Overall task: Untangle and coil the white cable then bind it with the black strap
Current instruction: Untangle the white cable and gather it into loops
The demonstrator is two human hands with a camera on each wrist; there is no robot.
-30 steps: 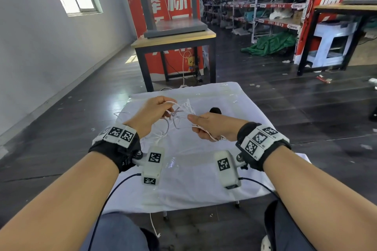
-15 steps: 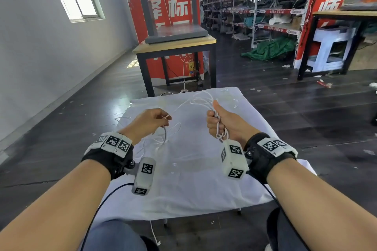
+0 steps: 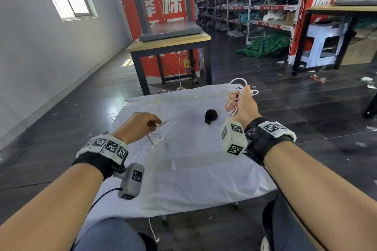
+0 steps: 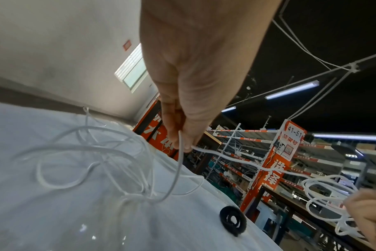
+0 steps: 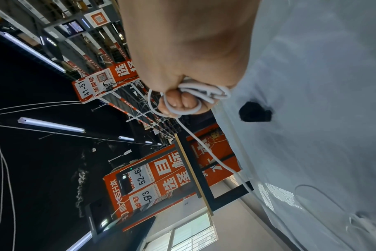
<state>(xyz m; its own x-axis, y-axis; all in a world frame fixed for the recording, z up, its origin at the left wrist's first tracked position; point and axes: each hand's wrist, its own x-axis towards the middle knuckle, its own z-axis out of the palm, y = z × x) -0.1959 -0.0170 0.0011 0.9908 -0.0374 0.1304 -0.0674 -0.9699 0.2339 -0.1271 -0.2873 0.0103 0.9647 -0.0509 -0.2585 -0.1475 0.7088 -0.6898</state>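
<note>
A thin white cable (image 3: pixel 189 108) runs taut across the white-covered table (image 3: pixel 193 169) between my two hands. My right hand (image 3: pixel 239 105) is raised at the right and grips a bundle of cable loops (image 5: pixel 195 95) in its fist. My left hand (image 3: pixel 140 125) pinches the cable (image 4: pixel 223 157) between thumb and fingertips, low over the table's left side. Loose tangled loops (image 4: pixel 92 158) lie on the cloth under the left hand. The black strap (image 3: pixel 210 116), rolled up, rests on the cloth between the hands (image 4: pixel 233 220) (image 5: pixel 254 112).
A wooden table with black legs (image 3: pixel 169 47) stands just beyond the covered one. Red banners and storage shelves (image 3: pixel 255 2) fill the background. Another desk and a white stool (image 3: pixel 324 45) are at far right. A cable end hangs off the table's front edge (image 3: pixel 152 228).
My right hand has swung up and to the right with its bundle, drawing the cable taut. The left hand has stayed low, and the black strap now shows on the cloth.
</note>
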